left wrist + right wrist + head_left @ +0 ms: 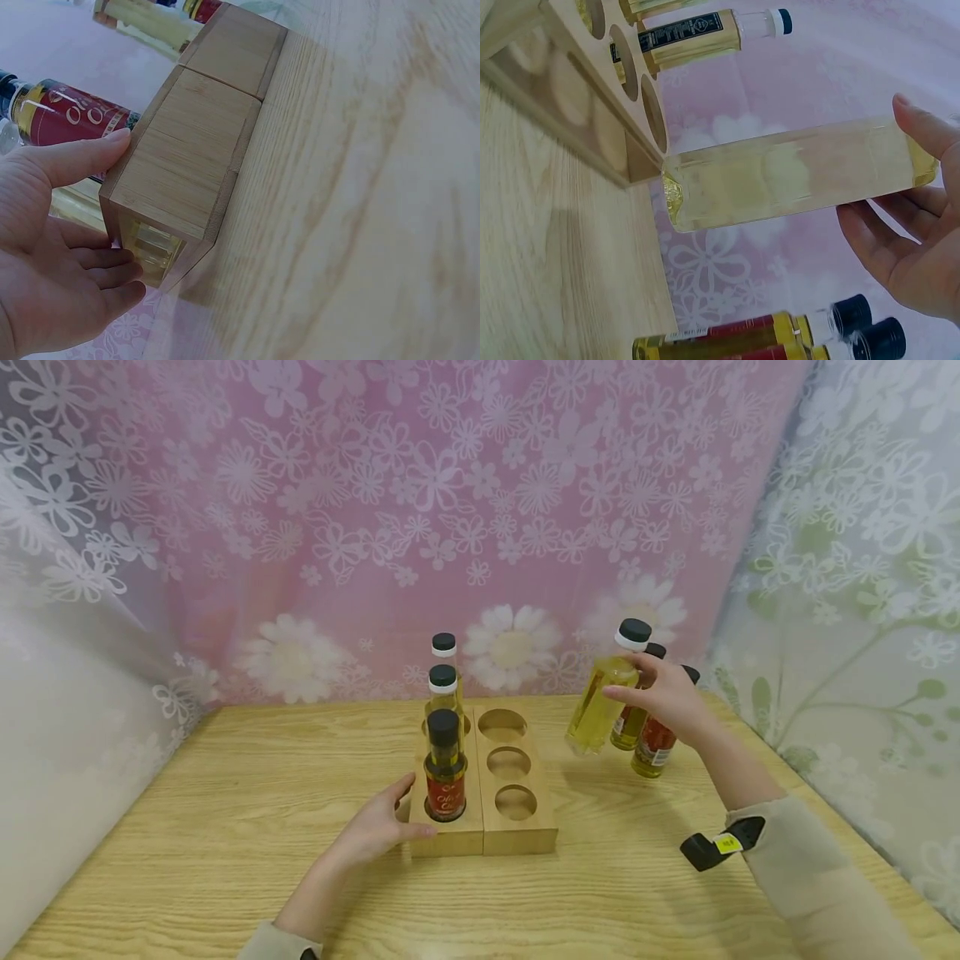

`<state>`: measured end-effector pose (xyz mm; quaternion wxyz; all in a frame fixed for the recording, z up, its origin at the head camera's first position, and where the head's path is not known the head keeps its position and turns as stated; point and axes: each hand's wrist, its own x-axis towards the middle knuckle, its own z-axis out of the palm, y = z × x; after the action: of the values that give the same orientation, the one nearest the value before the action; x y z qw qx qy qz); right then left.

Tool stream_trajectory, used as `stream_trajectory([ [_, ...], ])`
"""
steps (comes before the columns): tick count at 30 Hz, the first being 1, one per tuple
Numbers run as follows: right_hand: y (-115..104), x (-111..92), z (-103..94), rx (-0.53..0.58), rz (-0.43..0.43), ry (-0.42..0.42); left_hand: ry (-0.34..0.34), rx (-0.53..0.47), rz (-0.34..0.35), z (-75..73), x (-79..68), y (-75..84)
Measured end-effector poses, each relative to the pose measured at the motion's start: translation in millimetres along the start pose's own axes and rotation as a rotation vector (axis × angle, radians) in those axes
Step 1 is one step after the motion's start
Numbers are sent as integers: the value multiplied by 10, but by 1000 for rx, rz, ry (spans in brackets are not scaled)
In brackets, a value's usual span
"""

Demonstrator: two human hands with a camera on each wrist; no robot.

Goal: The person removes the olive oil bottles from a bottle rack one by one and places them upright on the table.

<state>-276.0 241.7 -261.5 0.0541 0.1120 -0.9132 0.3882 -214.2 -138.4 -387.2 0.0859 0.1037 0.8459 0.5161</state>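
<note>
Someone's right hand grips a tilted bottle of yellow liquid between the wooden rack and two red-labelled bottles; the left hand, fingers relaxed, touches the rack's near left corner, and three dark-capped bottles stand in its left row.

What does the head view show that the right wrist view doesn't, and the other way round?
Only the head view: the left hand at the wooden rack, and a red-labelled bottle standing in it.

Only the right wrist view: the black label on a racked bottle.

Both: the rack itself, the right hand gripping a yellow bottle, and two red-labelled bottles outside the rack.
</note>
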Motion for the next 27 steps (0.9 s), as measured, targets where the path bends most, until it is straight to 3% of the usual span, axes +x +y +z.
stream_trajectory([
  [8, 156, -198, -121, -9, 34, -15, 2, 7, -4, -1, -12, 4],
  [15, 302, -357, -208, 50, 26, -15, 7, 15, -7, -8, -13, -2],
  [27, 619, -573, -321, 0, 27, -12, 4, 4, 7, -2, -13, -5],
])
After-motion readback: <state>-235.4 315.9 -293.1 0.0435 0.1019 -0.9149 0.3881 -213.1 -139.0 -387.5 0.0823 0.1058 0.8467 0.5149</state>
